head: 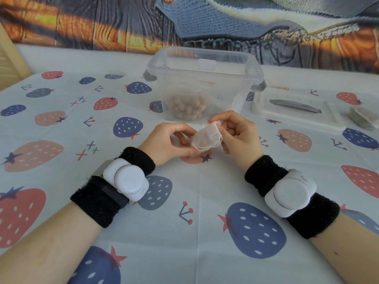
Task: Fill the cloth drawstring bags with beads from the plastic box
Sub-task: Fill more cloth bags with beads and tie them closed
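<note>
While both hands work above the table (61,124), a small white cloth bag (207,137) sits pinched between them, centre of the scene, near side of the plastic box (203,78). Left hand (168,142) grips the bag's lower left end with curled fingers and thumb. Right hand (239,136) pinches the bag's upper right edge, at the mouth, thumb and forefinger on the rim, other fingers curled in. Bag looks flat and limp, thin white drawstring (213,146) running loose along its near edge. Can't tell if anything is inside it.

The box is clear, lid off, standing upright just beyond the hands, grey latches hanging at its left and right sides. Brown beads (188,108) lie piled at the bottom, mostly toward the left part. The box lid (297,111) lies flat on the table just right of the box, grey handle on top. At the far right edge lie more bags (363,118), greyish, partly cut off by the frame.

Each wrist carries a black band with a white sensor unit: left (127,181), right (289,193). Tablecloth is white with red, blue and peach strawberry prints. A printed backdrop (184,19) stands along the far side.
</note>
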